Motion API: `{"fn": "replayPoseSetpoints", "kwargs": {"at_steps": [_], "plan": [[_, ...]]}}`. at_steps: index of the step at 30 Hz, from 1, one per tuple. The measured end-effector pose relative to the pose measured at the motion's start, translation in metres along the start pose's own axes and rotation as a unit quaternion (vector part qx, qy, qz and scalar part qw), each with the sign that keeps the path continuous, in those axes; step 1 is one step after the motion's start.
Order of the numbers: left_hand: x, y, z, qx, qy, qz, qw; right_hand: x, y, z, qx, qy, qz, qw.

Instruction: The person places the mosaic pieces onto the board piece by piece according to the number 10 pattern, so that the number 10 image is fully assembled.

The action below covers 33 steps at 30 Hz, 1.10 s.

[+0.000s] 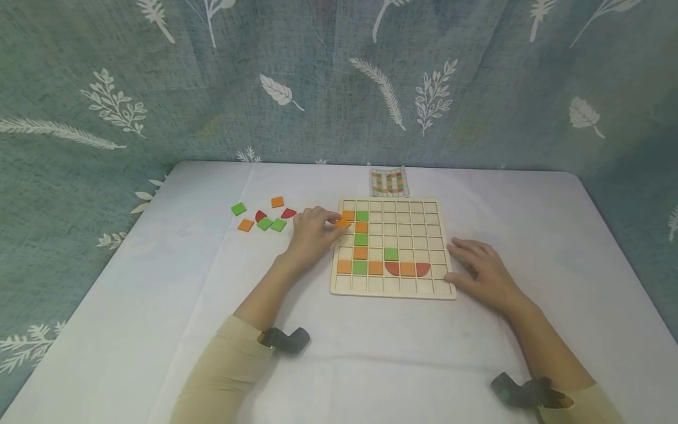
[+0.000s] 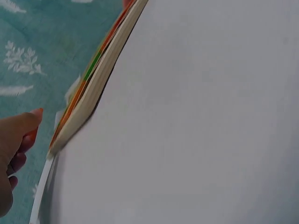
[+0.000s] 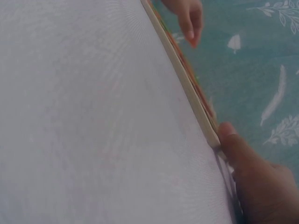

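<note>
My left hand [image 1: 313,234] pinches an orange square tile [image 1: 343,223] over the upper left part of a wooden grid board [image 1: 408,288]. In the left wrist view the thumb presses the tile [image 2: 33,132], seen nearly edge-on. Orange and green squares fill part of the board's left columns, and a lower row also has two red half-round pieces [image 1: 423,270]. One green square [image 1: 391,254] sits just above that row. My right hand [image 1: 484,274] rests at the board's right edge, thumb touching the rim, fingers loosely extended and holding nothing.
Left of the board lie loose pieces: green squares [image 1: 239,209], orange squares [image 1: 246,225] and red rounded pieces [image 1: 288,213]. A small patterned card [image 1: 389,182] lies behind the board. White cloth [image 1: 339,377] covers the table, with a leaf-print curtain [image 1: 318,76] behind.
</note>
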<state>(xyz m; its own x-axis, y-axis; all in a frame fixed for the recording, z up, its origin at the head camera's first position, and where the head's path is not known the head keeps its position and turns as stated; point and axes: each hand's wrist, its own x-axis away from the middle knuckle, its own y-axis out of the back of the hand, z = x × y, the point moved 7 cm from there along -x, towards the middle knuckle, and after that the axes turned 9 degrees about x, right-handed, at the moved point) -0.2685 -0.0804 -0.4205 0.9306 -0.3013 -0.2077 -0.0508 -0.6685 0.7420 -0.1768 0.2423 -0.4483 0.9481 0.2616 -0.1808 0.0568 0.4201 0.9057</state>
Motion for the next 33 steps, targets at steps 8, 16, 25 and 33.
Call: {"fn": "replayPoseSetpoints", "kwargs": {"at_steps": [8,16,25,33], "plan": [[-0.004,-0.031,-0.034,0.028,-0.048,0.040,0.9977,-0.001,-0.001,-0.001,0.009,-0.002,0.001,1.000],[-0.010,-0.055,-0.055,0.027,-0.085,0.087,0.9922,0.000,0.000,0.000,-0.005,-0.005,0.001,1.000],[-0.013,-0.069,-0.059,0.037,-0.081,0.131,0.9874,-0.001,-0.001,0.000,-0.001,0.001,-0.002,1.000],[-0.015,-0.074,-0.063,0.018,-0.080,0.150,0.9853,0.000,0.000,0.001,0.000,0.001,-0.001,1.000]]}}
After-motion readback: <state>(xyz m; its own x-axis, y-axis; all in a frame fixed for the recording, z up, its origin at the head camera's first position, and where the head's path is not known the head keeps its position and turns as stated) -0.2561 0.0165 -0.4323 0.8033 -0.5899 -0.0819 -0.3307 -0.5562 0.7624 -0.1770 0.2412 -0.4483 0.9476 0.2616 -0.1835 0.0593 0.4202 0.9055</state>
